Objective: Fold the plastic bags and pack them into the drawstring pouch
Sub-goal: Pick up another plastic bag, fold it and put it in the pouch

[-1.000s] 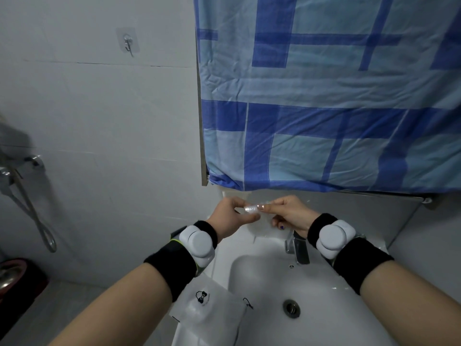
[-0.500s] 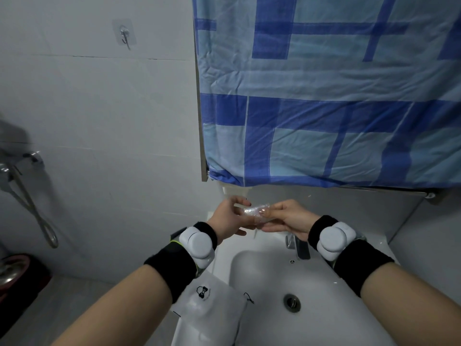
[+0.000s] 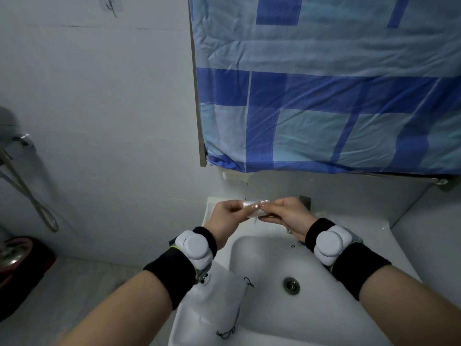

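A small, clear plastic bag (image 3: 254,208), folded into a narrow strip, is held above the back of the white sink (image 3: 369,248). My left hand (image 3: 228,218) pinches its left end. My right hand (image 3: 287,216) pinches its right end, fingers curled round it. The white drawstring pouch (image 3: 214,303) with a black cord lies flat on the sink's left rim, below my left forearm, partly hidden by the wrist.
A blue checked cloth (image 3: 324,83) hangs over the wall above the sink. The drain (image 3: 291,285) sits mid-basin; the tap is mostly hidden behind my right hand. A shower hose (image 3: 30,196) hangs on the left wall, and a dark red object (image 3: 17,265) stands on the floor.
Both hands stay together on the folded bag and have shifted slightly upward over the sink's back edge. The view has tilted down, so more of the pouch and basin shows.
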{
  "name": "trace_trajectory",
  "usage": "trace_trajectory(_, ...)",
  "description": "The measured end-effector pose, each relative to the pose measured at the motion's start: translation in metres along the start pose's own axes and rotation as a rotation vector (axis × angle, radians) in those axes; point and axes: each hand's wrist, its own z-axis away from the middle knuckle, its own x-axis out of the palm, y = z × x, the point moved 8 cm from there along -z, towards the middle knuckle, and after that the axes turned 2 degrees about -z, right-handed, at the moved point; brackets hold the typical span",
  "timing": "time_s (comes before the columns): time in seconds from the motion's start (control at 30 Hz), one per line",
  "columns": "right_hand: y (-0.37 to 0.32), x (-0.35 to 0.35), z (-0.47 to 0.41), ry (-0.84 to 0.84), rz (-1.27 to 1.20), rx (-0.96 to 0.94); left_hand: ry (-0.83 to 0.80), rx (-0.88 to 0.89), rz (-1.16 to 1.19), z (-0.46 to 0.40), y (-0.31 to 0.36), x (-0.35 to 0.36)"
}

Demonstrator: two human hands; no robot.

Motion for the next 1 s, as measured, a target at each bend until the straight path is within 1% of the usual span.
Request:
trace_trajectory(0.2,0.016,-0.001,-0.006,0.063,-0.049,0.004,0.028,-0.037,0.089,-0.001,-0.018,-0.004)
trace_trajectory(0.37,0.030,-0.005,-0.010,0.159,-0.112,-0.018,0.069,-0.056,0.023,-0.004,-0.033,-0.009)
trace_trajectory(0.57,0.054,-0.011,-0.016,0.196,-0.064,-0.038,0.118,-0.047,0.033,-0.002,-0.052,-0.010)
trace_trajectory(0.67,0.064,-0.012,-0.018,0.210,-0.054,-0.036,0.153,-0.056,0.077,-0.001,-0.065,-0.015)
trace_trajectory(0.73,0.073,-0.011,-0.019,0.208,-0.072,-0.022,0.163,-0.081,0.100,-0.002,-0.076,-0.019)
trace_trajectory(0.83,0.089,-0.010,-0.019,0.198,-0.103,0.014,0.125,-0.125,0.113,-0.002,-0.094,-0.020)
trace_trajectory(0.93,0.109,-0.004,-0.023,0.145,-0.120,0.108,0.110,-0.145,0.108,-0.003,-0.109,-0.023)
trace_trajectory(1.0,0.119,0.001,-0.023,0.078,-0.155,0.189,0.104,-0.156,0.100,-0.003,-0.116,-0.024)
